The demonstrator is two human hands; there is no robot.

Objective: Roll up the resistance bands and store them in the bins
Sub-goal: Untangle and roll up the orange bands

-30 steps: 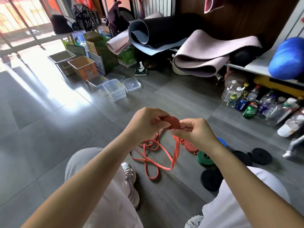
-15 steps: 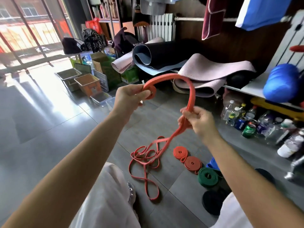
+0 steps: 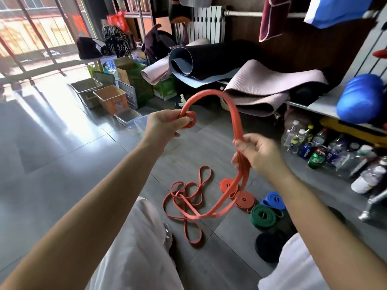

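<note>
Near right on floor: finished rolls, black rolled band (image 3: 269, 246), green rolled band (image 3: 262, 215). Long orange rubber resistance band (image 3: 237, 122): loose tail tangled on floor between my knees, rest arching up between hands. My right hand (image 3: 259, 153) curled round doubled strands. My left hand (image 3: 165, 124) pinches small started coil (image 3: 189, 120). Band light, floppy, stretchy; coil likely springs open if pinch slackens. Grip coil by flat faces. Far left: orange plastic bin (image 3: 111, 97).

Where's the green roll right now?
Head view, lower right, on the floor: the green roll sits between the blue roll behind it and the black roll in front, beside the orange rolls.
</note>
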